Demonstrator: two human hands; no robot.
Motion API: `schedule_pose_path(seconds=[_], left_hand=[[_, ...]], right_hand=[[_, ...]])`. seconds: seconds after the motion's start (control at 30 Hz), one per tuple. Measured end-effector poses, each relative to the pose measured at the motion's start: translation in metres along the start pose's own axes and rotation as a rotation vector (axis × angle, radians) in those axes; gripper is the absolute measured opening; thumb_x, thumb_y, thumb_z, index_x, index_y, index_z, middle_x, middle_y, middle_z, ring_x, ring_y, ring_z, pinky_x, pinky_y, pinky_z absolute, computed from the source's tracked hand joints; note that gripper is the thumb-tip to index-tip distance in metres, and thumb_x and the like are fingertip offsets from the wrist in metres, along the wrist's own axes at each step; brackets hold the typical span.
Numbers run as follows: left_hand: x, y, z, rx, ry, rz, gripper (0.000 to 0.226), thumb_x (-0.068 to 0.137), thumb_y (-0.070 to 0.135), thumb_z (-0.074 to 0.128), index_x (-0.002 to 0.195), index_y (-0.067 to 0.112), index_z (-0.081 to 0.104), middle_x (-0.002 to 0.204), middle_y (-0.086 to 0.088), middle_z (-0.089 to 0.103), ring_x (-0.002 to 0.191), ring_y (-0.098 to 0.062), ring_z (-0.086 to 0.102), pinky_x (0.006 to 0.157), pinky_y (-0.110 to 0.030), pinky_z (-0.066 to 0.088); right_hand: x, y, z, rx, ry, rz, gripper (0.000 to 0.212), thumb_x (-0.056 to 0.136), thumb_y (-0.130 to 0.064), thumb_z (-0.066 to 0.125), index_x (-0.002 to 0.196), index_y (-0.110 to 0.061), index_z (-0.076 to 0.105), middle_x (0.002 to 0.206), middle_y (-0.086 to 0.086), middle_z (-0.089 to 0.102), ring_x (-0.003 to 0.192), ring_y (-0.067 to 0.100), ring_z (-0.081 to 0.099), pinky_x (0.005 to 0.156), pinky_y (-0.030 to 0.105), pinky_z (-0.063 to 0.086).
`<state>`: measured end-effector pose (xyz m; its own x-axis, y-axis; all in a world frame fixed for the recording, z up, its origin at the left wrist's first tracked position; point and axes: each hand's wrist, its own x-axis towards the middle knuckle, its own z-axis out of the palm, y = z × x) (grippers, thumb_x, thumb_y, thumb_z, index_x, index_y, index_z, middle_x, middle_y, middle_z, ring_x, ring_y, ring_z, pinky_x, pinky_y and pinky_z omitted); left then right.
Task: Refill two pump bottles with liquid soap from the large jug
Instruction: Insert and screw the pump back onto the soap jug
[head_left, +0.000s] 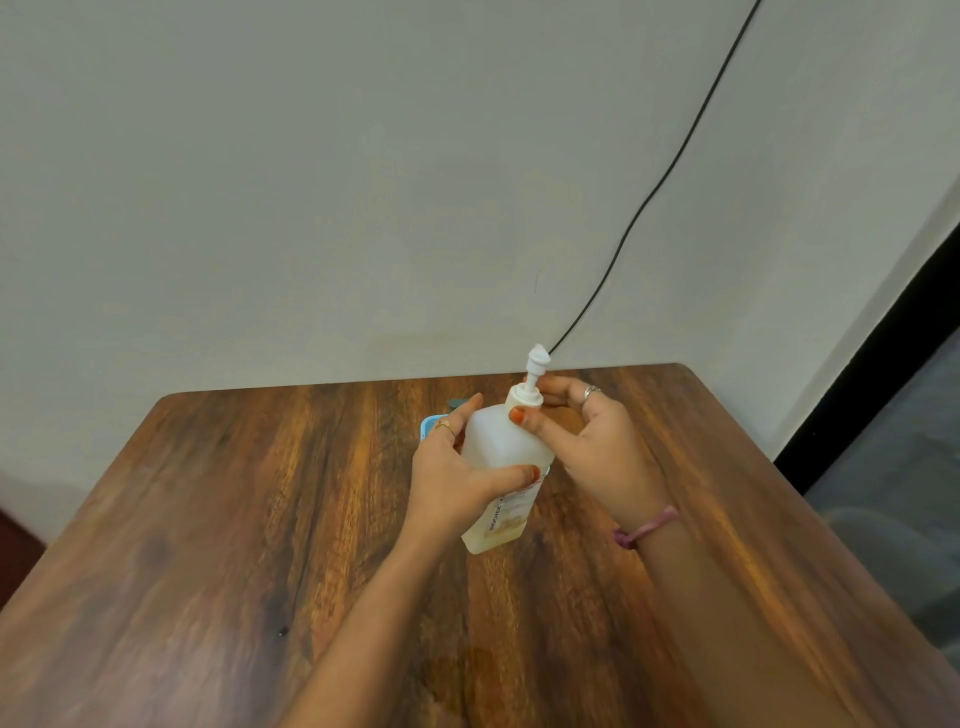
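Surface (218, 519) carries one pump bottle (501, 467), upright near the far edge, blue object (427, 427) behind it. Left hand (457, 478) wraps the body; right hand (587, 447) fingers (519, 415) pinch the pump collar (524, 399). Risk: twisting against a loose hold could tip the bottle and spill soap. Jug not visible.

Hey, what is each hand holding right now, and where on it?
Both hold the pump bottle. The left hand grips its body around the middle; the right hand pinches the white pump collar at the neck.
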<state>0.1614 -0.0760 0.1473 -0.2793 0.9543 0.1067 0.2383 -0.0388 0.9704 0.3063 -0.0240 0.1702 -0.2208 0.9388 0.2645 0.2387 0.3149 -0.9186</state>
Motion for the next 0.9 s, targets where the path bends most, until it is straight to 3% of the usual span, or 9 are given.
schedule_pose_path(seconds=[0.2,0.27,0.33,0.4,0.47,0.6,0.67,0.73,0.9], left_hand=[[-0.001,0.000,0.000,0.015,0.002,0.003,0.092,0.060,0.019,0.090,0.141,0.022,0.046,0.120,0.011,0.054,0.095,0.005,0.053,0.060,0.001,0.044],[-0.001,0.001,0.000,0.029,0.001,0.015,0.092,0.061,0.021,0.089,0.141,0.023,0.045,0.121,0.012,0.053,0.094,0.007,0.052,0.059,0.002,0.043],[0.000,0.004,-0.001,0.040,0.006,0.024,0.092,0.061,0.022,0.089,0.141,0.024,0.044,0.118,0.016,0.049,0.091,0.010,0.050,0.058,0.004,0.040],[0.000,0.006,-0.001,0.050,0.004,0.031,0.093,0.061,0.023,0.089,0.141,0.024,0.044,0.116,0.017,0.047,0.089,0.012,0.048,0.058,0.005,0.039],[0.000,0.008,0.000,0.053,-0.001,0.035,0.092,0.061,0.021,0.089,0.141,0.023,0.044,0.114,0.017,0.047,0.088,0.011,0.048,0.058,0.004,0.039],[-0.003,0.008,0.002,0.040,-0.018,0.032,0.091,0.063,0.019,0.088,0.143,0.023,0.043,0.112,0.019,0.048,0.088,0.009,0.051,0.058,0.004,0.040],[-0.003,0.008,0.002,0.044,-0.014,0.031,0.091,0.064,0.020,0.088,0.142,0.024,0.043,0.112,0.019,0.048,0.089,0.008,0.051,0.058,0.003,0.041],[-0.003,0.008,0.001,0.052,-0.011,0.030,0.091,0.063,0.021,0.089,0.142,0.025,0.043,0.116,0.016,0.049,0.089,0.009,0.049,0.058,0.004,0.040],[-0.003,0.006,0.000,0.016,-0.017,0.004,0.092,0.061,0.018,0.089,0.141,0.023,0.045,0.115,0.015,0.052,0.090,0.008,0.052,0.058,0.003,0.041]], right_hand=[[-0.002,0.002,0.011,-0.057,0.156,0.022,0.044,0.055,-0.064,0.077,0.088,-0.041,0.061,0.095,-0.017,0.068,0.099,0.009,0.063,0.084,0.043,0.054],[-0.002,-0.003,0.005,-0.092,0.091,0.027,0.045,0.058,-0.056,0.081,0.094,-0.041,0.057,0.101,-0.019,0.065,0.104,0.006,0.059,0.091,0.040,0.051],[-0.001,-0.006,-0.005,-0.070,-0.060,0.017,0.053,0.068,-0.045,0.081,0.114,-0.040,0.053,0.114,-0.021,0.061,0.114,0.001,0.054,0.098,0.033,0.047],[0.001,-0.006,-0.011,0.018,-0.170,0.010,0.056,0.078,-0.033,0.076,0.129,-0.031,0.051,0.123,-0.015,0.061,0.120,0.002,0.053,0.102,0.035,0.046],[0.000,-0.006,-0.009,0.088,-0.126,0.003,0.047,0.078,-0.027,0.077,0.123,-0.028,0.060,0.117,-0.010,0.066,0.113,0.007,0.059,0.096,0.039,0.051],[-0.003,-0.002,0.001,0.189,0.052,0.042,0.046,0.067,-0.025,0.085,0.106,-0.028,0.063,0.102,-0.004,0.068,0.099,0.012,0.064,0.078,0.026,0.056],[-0.004,0.001,-0.002,0.314,-0.042,0.057,0.047,0.073,-0.022,0.080,0.115,-0.031,0.061,0.112,-0.005,0.067,0.107,0.009,0.063,0.079,0.022,0.054],[-0.005,0.005,-0.006,0.402,-0.139,0.068,0.047,0.078,-0.019,0.074,0.121,-0.032,0.060,0.121,-0.003,0.067,0.115,0.011,0.060,0.087,0.028,0.053],[-0.004,0.012,0.004,0.330,0.008,0.067,0.057,0.065,-0.029,0.087,0.116,-0.024,0.063,0.112,0.004,0.067,0.109,0.024,0.061,0.091,0.040,0.053]])
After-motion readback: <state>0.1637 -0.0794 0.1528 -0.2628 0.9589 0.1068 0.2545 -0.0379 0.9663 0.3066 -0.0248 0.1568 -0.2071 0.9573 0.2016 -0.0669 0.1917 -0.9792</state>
